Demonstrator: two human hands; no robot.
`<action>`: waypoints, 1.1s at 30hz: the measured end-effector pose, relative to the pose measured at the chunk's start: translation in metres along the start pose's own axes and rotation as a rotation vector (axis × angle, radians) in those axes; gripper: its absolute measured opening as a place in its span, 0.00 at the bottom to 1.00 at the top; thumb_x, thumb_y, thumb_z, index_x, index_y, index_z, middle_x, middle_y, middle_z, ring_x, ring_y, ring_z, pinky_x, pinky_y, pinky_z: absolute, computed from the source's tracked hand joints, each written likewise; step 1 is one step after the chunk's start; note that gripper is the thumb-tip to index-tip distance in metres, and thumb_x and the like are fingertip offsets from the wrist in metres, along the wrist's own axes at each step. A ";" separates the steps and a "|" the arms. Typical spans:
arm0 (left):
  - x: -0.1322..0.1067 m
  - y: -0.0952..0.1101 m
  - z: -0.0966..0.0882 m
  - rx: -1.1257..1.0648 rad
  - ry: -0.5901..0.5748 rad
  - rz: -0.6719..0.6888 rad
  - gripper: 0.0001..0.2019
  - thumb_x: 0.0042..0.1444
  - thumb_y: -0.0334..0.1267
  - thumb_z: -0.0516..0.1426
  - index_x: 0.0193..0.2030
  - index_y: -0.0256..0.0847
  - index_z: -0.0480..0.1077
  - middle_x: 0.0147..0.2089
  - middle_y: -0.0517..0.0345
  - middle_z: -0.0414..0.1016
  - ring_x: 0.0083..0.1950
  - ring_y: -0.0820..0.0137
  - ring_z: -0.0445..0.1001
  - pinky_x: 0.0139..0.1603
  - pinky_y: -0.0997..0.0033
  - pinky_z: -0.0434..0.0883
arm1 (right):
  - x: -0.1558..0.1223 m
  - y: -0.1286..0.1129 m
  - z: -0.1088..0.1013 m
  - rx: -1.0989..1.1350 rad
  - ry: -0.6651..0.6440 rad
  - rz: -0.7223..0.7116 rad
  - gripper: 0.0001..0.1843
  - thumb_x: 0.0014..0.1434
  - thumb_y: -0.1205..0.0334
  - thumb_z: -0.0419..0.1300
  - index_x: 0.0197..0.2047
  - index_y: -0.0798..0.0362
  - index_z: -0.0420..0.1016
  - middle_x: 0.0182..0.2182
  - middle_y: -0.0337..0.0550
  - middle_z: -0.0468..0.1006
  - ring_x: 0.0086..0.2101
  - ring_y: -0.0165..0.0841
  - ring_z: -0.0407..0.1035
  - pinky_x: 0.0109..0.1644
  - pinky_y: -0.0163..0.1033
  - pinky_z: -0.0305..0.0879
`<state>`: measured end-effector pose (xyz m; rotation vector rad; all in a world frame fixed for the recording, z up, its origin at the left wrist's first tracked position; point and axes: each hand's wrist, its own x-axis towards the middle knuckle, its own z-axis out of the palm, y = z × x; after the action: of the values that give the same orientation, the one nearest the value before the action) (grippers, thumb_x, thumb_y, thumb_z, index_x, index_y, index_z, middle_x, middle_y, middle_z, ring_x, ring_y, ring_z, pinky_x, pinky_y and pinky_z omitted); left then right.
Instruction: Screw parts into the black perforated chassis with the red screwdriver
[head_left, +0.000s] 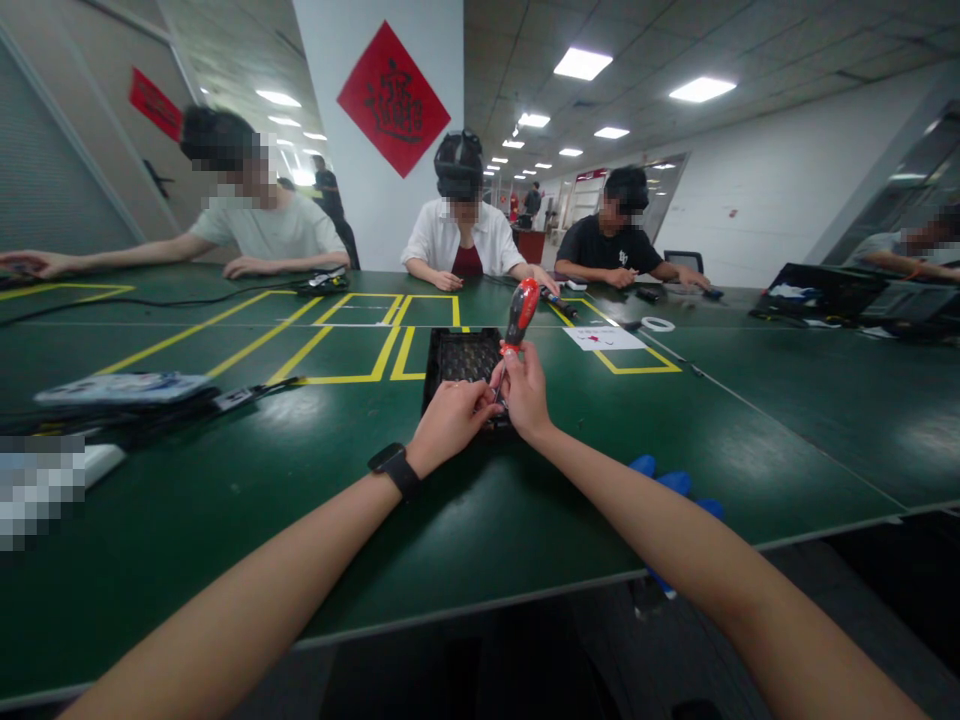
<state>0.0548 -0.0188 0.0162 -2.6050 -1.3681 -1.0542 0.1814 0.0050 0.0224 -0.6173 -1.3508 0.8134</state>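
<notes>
Gripping a red-handled screwdriver upright in right hand, left hand pinching its lower shaft, black tray beneath.

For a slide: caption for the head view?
Right hand holds a red screwdriver upright over a black tray; left hand steadies it.

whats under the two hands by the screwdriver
A black tray lies on the green table under the left hand and right hand, which holds the red screwdriver. The hands cover its near edge and the tip.
</notes>
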 end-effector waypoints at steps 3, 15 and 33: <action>0.000 -0.001 0.001 0.040 -0.002 0.045 0.05 0.57 0.38 0.56 0.32 0.40 0.69 0.30 0.58 0.73 0.33 0.68 0.71 0.38 0.68 0.62 | 0.000 0.000 0.000 0.013 0.005 0.006 0.17 0.62 0.47 0.45 0.43 0.52 0.62 0.18 0.30 0.65 0.15 0.21 0.54 0.19 0.28 0.50; 0.000 0.003 -0.001 0.049 -0.019 0.025 0.06 0.59 0.37 0.52 0.34 0.40 0.69 0.31 0.56 0.74 0.35 0.67 0.71 0.40 0.67 0.62 | 0.001 0.001 -0.002 -0.013 0.007 0.005 0.17 0.63 0.49 0.45 0.44 0.52 0.64 0.18 0.31 0.65 0.15 0.21 0.52 0.19 0.28 0.49; 0.000 0.000 0.000 0.061 -0.023 0.059 0.06 0.59 0.36 0.53 0.33 0.40 0.69 0.31 0.56 0.73 0.35 0.67 0.70 0.39 0.68 0.62 | 0.001 -0.002 -0.001 0.055 -0.018 0.044 0.18 0.63 0.48 0.44 0.43 0.53 0.63 0.18 0.30 0.65 0.13 0.21 0.52 0.16 0.29 0.45</action>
<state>0.0549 -0.0192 0.0165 -2.6041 -1.2976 -0.9625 0.1824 0.0047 0.0250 -0.6001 -1.3302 0.8909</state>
